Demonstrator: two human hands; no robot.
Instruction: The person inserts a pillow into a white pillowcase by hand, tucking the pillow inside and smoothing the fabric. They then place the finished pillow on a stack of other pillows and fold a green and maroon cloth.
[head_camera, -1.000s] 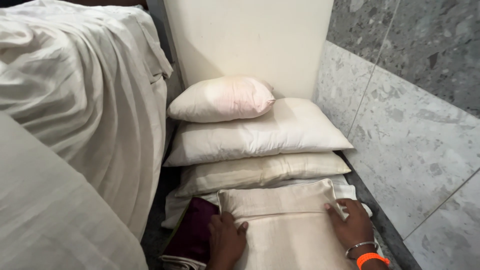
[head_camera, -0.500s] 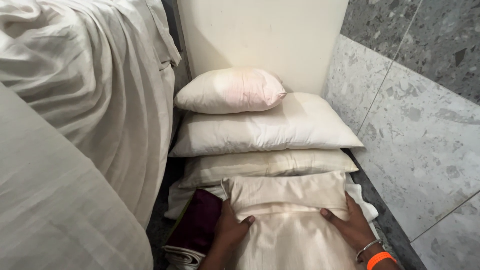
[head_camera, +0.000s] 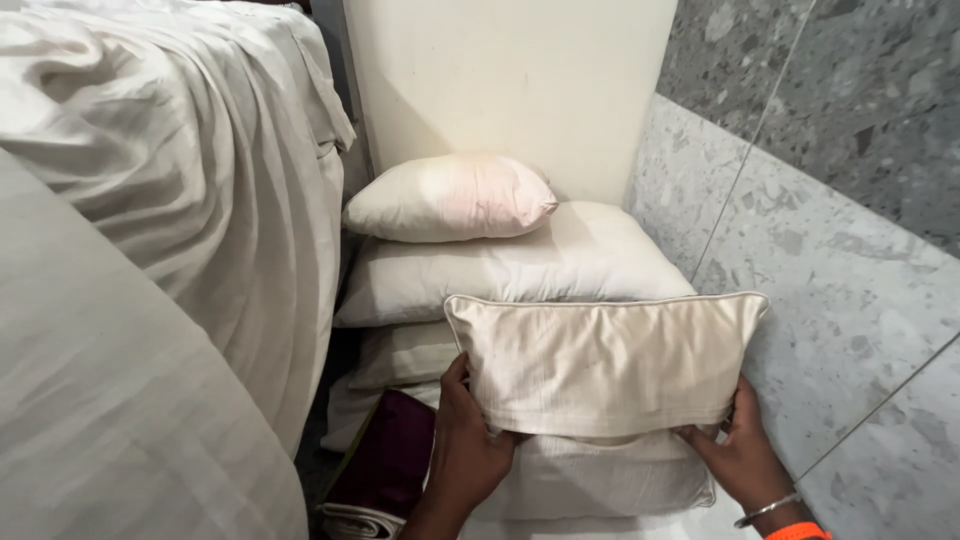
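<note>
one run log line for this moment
left hand: grips cream piped cushion lower left | right hand: grips lower right | cushion: raised before stacked white pillows

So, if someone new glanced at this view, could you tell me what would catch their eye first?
Most likely the cream cushion at centre front, held upright by its lower corners between the left hand and right hand. Behind it, a stack of pale pillows rests against the cream panel, with rumpled bedding on the left.
</note>
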